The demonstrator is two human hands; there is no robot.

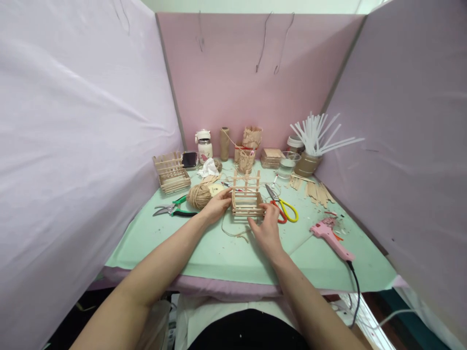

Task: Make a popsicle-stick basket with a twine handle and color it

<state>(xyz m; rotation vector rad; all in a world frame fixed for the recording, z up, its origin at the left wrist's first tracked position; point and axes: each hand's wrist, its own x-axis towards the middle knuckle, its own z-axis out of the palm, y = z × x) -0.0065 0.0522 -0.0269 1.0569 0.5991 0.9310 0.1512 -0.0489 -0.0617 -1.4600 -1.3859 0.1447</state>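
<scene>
A small open box built of wooden craft sticks point(247, 199) stands on the mint green table cover point(204, 248), with upright sticks rising from its back. My left hand point(216, 205) rests against its left side, fingers curled round the corner. My right hand point(268, 228) is at its front right, fingertips pinched on the lower edge. A loose strand of jute twine point(233, 232) lies on the cover just in front of the box. A ball of jute twine point(199, 195) sits right behind my left hand.
Green-handled pliers point(175, 209) lie at left, yellow and red scissors point(286, 209) at right, a pink glue gun point(330, 238) with black cord further right. A second stick basket point(171, 174), jars, a cup of white sticks point(310, 155) and loose craft sticks point(319, 192) line the back. Pink partitions enclose the table.
</scene>
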